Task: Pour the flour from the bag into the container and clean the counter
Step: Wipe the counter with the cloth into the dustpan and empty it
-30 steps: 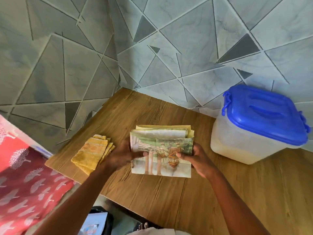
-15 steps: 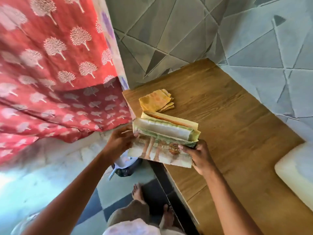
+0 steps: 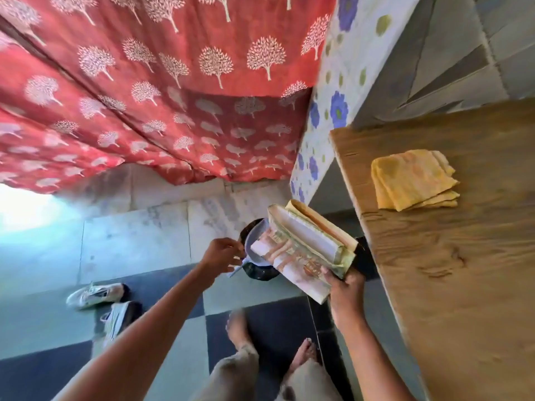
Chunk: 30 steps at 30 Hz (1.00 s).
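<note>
Folded, printed flour bag [image 3: 304, 253] is hanging tilted off the wooden counter [image 3: 451, 256] edge, over the floor.

I am seeing two bare forearms reaching out from the bottom of my view, with no sleeve, watch or ring showing on either, and the left hand [image 3: 221, 256] and the right hand [image 3: 346, 290] are wearing no gloves. Below them the legs are showing in loose, pale beige trousers [image 3: 231, 374] that are ending above the ankles, the cloth looking slightly mottled. Both feet [image 3: 238, 328] are showing bare, without shoes or socks.
</note>
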{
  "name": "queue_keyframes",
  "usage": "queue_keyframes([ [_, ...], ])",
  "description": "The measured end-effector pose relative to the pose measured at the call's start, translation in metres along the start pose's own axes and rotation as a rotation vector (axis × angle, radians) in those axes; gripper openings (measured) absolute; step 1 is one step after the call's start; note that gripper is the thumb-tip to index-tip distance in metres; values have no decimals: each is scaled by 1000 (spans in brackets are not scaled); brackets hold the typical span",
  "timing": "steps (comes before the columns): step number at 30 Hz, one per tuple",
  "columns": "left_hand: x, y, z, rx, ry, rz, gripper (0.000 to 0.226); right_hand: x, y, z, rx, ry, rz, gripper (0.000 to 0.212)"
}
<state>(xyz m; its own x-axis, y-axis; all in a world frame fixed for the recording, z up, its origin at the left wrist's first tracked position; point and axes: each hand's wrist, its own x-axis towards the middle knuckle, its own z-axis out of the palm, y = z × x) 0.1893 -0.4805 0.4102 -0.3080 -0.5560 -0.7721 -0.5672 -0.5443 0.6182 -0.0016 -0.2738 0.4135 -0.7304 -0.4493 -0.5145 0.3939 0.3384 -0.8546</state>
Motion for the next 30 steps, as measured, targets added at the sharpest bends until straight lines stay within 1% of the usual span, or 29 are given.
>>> queue_keyframes([
  [2, 50, -22, -8, 77, 16, -26, 17, 33, 33, 19, -15, 53, 50, 27],
  [5, 122, -62, -5, 192, 72, -62, 22, 81, 83, 36, -33, 120, 108, 19],
  [6, 146, -75, -1, 237, 84, -56, 21, 98, 99, 40, -29, 140, 127, 17],
  [8, 191, -104, 7, 381, 96, -14, 10, 133, 129, 48, -24, 168, 152, 15],
  [9, 216, -122, 11, 448, 102, -3, 10, 152, 147, 52, -29, 169, 152, 15],
  [12, 294, -186, 23, 607, 135, 23, 38, 205, 198, 64, -18, 167, 162, 18],
  [14, 334, -221, 33, 704, 146, -34, 51, 232, 226, 68, 13, 170, 177, 17],
  [17, 382, -264, 49, 806, 109, -127, 54, 267, 263, 71, 54, 179, 214, 19],
  [19, 403, -286, 59, 804, 83, -156, 51, 284, 279, 70, 79, 196, 236, 20],
  [22, 429, -311, 67, 744, 104, -156, 43, 297, 295, 67, 109, 194, 251, 21],
  [25, 422, -331, 68, 744, 82, -55, 29, 297, 301, 61, 129, 256, 280, 24],
  [27, 410, -339, 49, 741, 71, -18, 23, 291, 296, 58, 130, 311, 297, 26],
  [28, 404, -342, 41, 719, 96, 3, 22, 287, 294, 56, 127, 332, 301, 27],
  [29, 393, -334, 17, 714, 121, -36, 19, 282, 288, 56, 127, 336, 308, 28],
  [30, 378, -338, 20, 711, 192, -59, 13, 276, 283, 57, 121, 339, 331, 28],
])
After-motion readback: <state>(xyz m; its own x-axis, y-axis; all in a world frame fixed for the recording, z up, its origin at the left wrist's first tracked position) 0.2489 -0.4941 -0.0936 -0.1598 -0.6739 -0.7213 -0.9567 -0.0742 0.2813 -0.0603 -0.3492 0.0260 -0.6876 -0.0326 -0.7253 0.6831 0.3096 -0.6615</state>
